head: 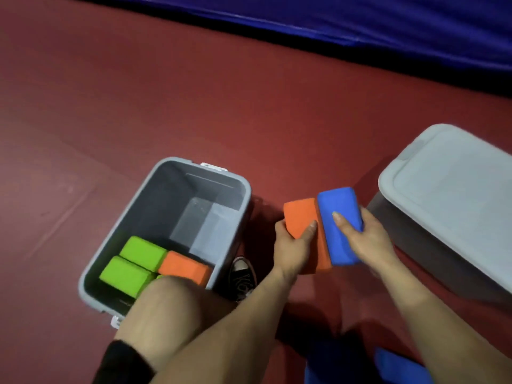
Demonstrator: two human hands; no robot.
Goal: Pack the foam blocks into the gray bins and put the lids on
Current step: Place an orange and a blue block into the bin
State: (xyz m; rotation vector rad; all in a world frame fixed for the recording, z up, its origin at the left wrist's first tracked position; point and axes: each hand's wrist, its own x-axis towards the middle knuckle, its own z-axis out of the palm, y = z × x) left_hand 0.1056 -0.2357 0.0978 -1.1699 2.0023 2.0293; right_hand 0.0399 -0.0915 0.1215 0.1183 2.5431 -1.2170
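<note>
Two green blocks [138,259] lie side by side in the near end of the open gray bin [155,206] at the left, with an orange block [184,267] touching them on their right. A sliver of green beside the knee [171,306] may be a third one, though the knee hides most of it. The far half of the bin floor is bare, and its rim stands clear of everything but the knee, which covers the near right corner. Just right of the bin a black shoe [242,275] rests on the red floor [138,92]. Further right, above the floor between the two bins, the left hand [291,248] grips a second orange block [300,217], one digit lying across its top face and the rest curled round its left edge. Pressed against this block's right side is a blue block [339,217], which the right hand [365,236] holds with one digit on top and the others wrapped round its far right edge. Both blocks are smooth rectangular slabs with rounded corners, tilted slightly and pointing away from the person. Near the right hand stands the closed bin [410,231] under its pale gray lid [457,195], close but not touching. Another blue block [399,367] shows at the bottom edge, and a blue mat [360,20] borders the floor along the far side.
</note>
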